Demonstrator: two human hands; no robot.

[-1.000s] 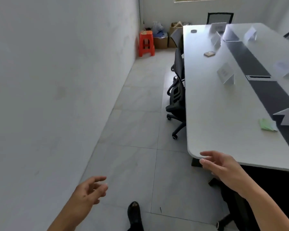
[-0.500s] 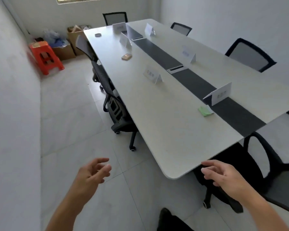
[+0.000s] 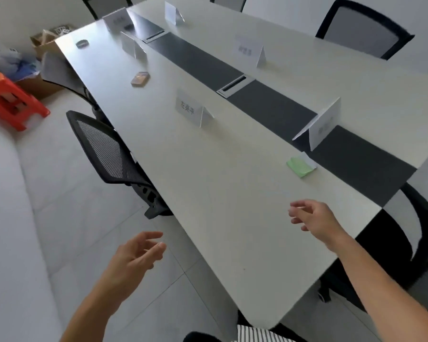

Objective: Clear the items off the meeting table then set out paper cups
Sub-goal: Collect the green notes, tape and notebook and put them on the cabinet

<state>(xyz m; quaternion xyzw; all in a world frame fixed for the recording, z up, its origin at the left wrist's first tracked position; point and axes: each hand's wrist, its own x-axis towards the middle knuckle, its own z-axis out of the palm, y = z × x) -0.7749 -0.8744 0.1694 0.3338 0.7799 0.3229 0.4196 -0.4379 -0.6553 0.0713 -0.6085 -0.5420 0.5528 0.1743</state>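
Since the earlier frame, the right hand has been carried from beyond the near corner to a place above the meeting table, and the table has been brought closer in the view. The left hand is held over the floor, just off the table's left edge. Both forearms are stretched forward, the left towards 1 o'clock and the right towards 11 o'clock.

The table's long axis is laid from 5 o'clock near the person to 11 o'clock at the far end, with a dark strip along its middle. A green note pad is seen at 12 o'clock from the right hand, near it but apart, beside the strip. A folded name card stands further up at 11 o'clock; another name card stands at the strip's edge. A small brown box lies beyond.

Both hands are held apart from each other, fingers loosely spread and slightly bent; nothing is gripped or touched by either.
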